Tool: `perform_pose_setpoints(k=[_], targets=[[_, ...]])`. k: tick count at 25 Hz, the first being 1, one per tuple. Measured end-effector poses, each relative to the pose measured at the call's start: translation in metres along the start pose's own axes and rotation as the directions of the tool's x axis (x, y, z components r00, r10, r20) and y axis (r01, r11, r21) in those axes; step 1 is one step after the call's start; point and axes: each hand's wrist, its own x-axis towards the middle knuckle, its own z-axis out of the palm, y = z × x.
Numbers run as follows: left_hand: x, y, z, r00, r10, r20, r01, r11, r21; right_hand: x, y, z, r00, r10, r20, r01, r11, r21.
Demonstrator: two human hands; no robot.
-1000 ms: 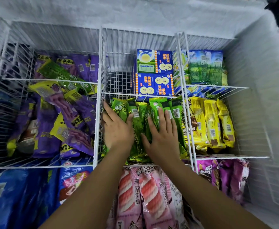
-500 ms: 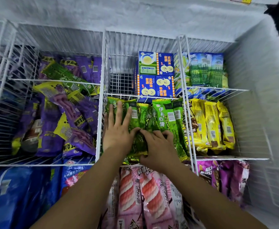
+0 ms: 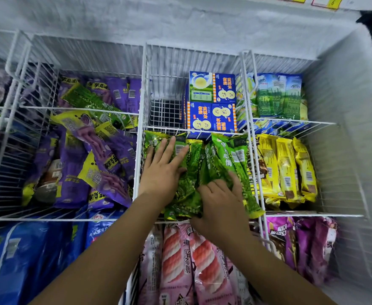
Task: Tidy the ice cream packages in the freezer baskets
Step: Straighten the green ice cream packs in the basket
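Glossy plastic green wrappers [image 3: 222, 164]; white coated wire basket [image 3: 192, 62]; printed card boxes [image 3: 212, 102]

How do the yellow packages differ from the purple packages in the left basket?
The yellow packages lie side by side in a neat row; the purple packages lie jumbled at many angles. A green pack lies among the purple ones, none among the yellow. Both fill wire baskets.
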Motion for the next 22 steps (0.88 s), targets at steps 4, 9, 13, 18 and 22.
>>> perform_pose_setpoints(k=[4,9,13,18,22], targets=[[0.002,-0.004,-0.002,0.999,0.011,0.037,-0.01,1.0,-0.025,-0.036,-0.012,-0.035,0.998,0.025,0.054,-0.026,0.999,0.021],[0.0,-0.002,0.005,0.998,0.005,0.067,-0.007,1.0,0.021,-0.069,-0.002,-0.09,0.954,0.298,0.04,-0.3,0.929,0.219],[-0.006,-0.003,0.017,0.997,0.061,-0.041,-0.061,0.998,0.002,-0.019,-0.014,-0.068,0.847,0.516,0.131,-0.488,0.655,0.577],[-0.014,0.01,0.013,0.938,-0.265,-0.221,0.113,0.842,-0.528,0.026,-0.029,0.002,0.859,0.497,0.12,-0.511,0.833,0.213],[-0.007,0.036,0.006,0.93,-0.33,-0.16,0.265,0.907,-0.326,0.031,0.008,0.019,0.867,0.434,-0.244,-0.351,0.881,0.317]])
